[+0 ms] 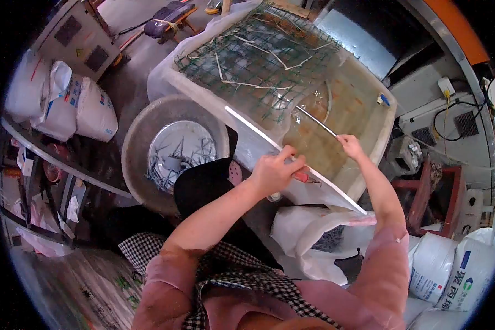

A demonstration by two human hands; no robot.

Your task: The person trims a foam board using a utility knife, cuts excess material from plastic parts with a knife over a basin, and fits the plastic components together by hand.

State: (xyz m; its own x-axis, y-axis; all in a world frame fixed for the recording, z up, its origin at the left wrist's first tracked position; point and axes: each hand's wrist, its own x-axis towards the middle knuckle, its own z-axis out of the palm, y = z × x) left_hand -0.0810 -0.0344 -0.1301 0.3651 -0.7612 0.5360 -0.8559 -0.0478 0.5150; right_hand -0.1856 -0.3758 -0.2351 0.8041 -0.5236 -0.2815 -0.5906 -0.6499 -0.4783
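My left hand is closed at the white edge strip along the near side of the tank. A red-handled tool shows beneath its fingers; most of it is hidden, so its kind is unclear. Over the tank, my right hand is closed around one end of a thin metal rod. The rod's far end slants down to the brownish water. Beside the rod, a green mesh net with white strips spreads across the far part of the tank.
A large round tub at left holds a metal basin with several grey pieces. An open white sack with dark pieces stands below the tank. Full sacks stand at left, others at right, near a red frame.
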